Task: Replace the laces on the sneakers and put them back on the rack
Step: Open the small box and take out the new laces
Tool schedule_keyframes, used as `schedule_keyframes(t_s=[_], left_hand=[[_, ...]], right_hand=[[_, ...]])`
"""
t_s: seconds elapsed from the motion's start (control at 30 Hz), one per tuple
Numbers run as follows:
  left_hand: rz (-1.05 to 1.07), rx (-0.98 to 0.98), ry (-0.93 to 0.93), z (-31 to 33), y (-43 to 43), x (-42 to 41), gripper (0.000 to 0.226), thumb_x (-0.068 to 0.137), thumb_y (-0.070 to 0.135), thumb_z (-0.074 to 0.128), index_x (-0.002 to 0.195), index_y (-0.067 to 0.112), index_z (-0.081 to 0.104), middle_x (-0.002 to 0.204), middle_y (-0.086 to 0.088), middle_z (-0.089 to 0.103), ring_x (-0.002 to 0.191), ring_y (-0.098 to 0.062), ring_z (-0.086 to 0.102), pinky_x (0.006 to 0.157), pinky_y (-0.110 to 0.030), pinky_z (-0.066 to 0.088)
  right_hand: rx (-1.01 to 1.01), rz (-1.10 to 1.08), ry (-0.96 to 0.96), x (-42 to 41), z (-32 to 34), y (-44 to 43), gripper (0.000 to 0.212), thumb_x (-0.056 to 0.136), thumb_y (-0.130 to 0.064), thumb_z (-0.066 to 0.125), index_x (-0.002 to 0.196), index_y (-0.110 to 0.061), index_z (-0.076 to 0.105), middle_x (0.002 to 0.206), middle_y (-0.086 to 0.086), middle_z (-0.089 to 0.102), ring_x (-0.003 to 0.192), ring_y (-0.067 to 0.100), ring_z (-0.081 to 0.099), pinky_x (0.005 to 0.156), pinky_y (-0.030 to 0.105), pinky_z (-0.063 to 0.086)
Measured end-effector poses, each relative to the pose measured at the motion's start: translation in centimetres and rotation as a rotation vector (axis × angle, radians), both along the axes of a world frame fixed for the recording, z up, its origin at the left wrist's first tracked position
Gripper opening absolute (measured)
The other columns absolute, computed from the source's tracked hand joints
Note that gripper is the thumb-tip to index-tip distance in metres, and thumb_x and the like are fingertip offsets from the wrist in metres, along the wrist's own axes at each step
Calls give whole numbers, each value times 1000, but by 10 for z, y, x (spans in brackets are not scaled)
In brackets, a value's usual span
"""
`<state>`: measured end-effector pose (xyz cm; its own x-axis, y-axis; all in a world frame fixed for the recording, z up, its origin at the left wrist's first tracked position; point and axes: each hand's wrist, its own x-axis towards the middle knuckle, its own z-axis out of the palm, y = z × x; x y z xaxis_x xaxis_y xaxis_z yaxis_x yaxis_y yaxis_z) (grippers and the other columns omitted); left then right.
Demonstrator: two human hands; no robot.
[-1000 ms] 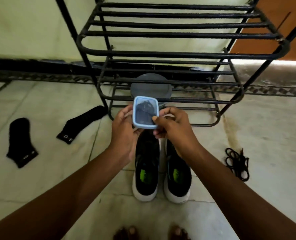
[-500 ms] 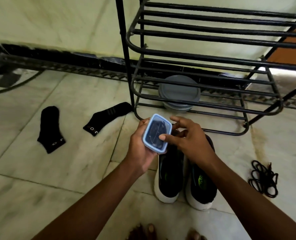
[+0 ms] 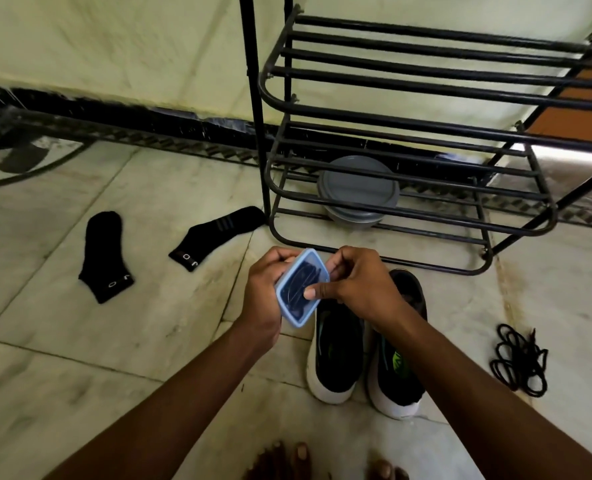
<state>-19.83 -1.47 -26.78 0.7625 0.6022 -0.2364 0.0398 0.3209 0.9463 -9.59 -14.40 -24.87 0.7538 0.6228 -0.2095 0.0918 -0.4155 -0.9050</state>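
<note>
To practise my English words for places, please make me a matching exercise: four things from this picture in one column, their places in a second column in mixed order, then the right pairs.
Things
1. blue box
2. sneakers
3. loose black laces
4. grey round container

Places
A. on the floor, right of the sneakers
B. low inside the rack, behind its bars
C. gripped by the left hand and right hand
D. side by side on the floor, just before the rack

Pairs: 1-C, 2-D, 3-A, 4-B

Sneakers (image 3: 364,358) before rack (image 3: 409,140)
</note>
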Motion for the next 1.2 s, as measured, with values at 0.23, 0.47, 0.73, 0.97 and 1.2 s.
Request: schedule_keyframes(t_s=[0.23,0.47,0.73,0.97,1.2], left_hand=[[14,-23,14,-11,-1,0,30,79,24,53,94,3,67,85,-17,69,76,-30,67,66,-37,55],[-36,95,85,-27,13,0,31,81,22,54,96,-2,68,89,-17,69,79,-26,67,71,-34,55],[-48,133,94,-39,10,-3,27,91,12,55,101,-8,69,99,-25,72,88,-31,70,79,-40,56],[181,-41,96,-42,3,-11,25,98,1,49,93,6,73,90,-11,73,85,-26,70,81,-38,57],[325,-62,33,-50,14,-14,38,89,20,53,115,-1,70,115,-23,71,99,-35,70,85,-43,59]], right_hand=[[-72,42,-114,2,-3,-2,46,53,-37,99,84,-18,72,77,-1,75,70,14,73,72,47,62],[44,196,-131,12,-5,7,46,73,-19,90,117,-20,77,106,-9,71,94,6,70,86,32,60],[38,146,-189,14,-12,14,34,56,-14,98,84,-17,80,80,-6,71,75,12,71,72,31,61],[80,104,-265,8,-9,22,38,52,-17,100,84,-17,78,81,-4,74,72,10,71,70,31,61],[159,219,-261,5,-1,25,34,67,-7,92,90,-15,68,93,0,64,87,16,65,73,21,55]])
